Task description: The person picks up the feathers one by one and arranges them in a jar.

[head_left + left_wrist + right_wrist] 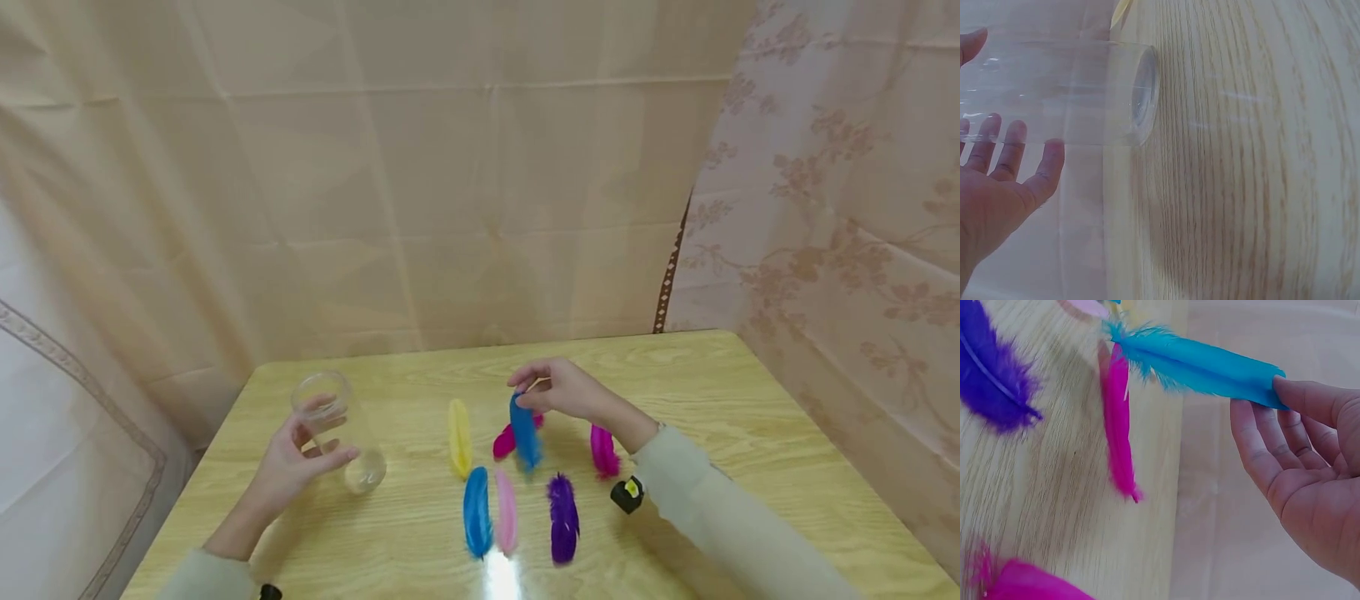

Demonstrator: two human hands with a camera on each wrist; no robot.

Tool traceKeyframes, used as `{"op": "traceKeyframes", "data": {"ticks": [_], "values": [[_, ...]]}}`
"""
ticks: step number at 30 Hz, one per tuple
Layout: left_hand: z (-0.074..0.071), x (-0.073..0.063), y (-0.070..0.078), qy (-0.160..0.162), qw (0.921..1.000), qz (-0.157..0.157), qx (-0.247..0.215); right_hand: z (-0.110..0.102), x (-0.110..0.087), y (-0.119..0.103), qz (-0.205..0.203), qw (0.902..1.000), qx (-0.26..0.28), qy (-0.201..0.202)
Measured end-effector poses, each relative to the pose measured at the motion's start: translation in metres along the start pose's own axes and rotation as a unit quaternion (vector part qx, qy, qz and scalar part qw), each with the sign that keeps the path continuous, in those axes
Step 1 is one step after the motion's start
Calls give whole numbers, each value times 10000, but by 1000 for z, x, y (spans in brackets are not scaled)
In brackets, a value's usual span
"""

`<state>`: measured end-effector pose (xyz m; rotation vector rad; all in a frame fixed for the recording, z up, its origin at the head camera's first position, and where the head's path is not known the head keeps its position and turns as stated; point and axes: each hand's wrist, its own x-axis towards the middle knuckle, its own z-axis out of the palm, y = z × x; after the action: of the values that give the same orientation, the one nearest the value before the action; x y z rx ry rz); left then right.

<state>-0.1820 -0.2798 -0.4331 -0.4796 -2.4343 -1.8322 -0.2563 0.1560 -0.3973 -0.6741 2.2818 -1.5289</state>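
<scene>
On the left of the head view, my left hand [288, 462] grips a tall clear cylinder [358, 429] from the side. Its thumb and fingers reach around the wall, and the round base is down at the table. The left wrist view shows the see-through cylinder [1097, 94] between thumb and fingers. My right hand [567, 392] pinches a blue feather [527, 442] at its smooth, rounded end, fluffy end hanging down. In the right wrist view, this blue feather [1204, 365] overlaps a magenta feather [1117, 425] lying on the wood.
Between the hands lie a yellow feather [460, 437], another blue feather [477, 512], a light pink feather [507, 512] and a purple feather [564, 518]. A second magenta feather [603, 452] is beside the right wrist. Curtains hang behind the wooden table [405, 567].
</scene>
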Motion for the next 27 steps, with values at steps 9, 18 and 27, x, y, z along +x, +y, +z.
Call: {"op": "traceKeyframes", "data": {"ticks": [9,18,27], "values": [[-10,10,-4,-94,9999,26,36,11,18,-13,142,9999,-27,61],[-13,14,-7,-145,9999,-3,8,17,24,-27,250,9990,366,-83],[-12,13,-8,-124,9999,60,-2,26,33,-48,-4,9989,435,-196]]}}
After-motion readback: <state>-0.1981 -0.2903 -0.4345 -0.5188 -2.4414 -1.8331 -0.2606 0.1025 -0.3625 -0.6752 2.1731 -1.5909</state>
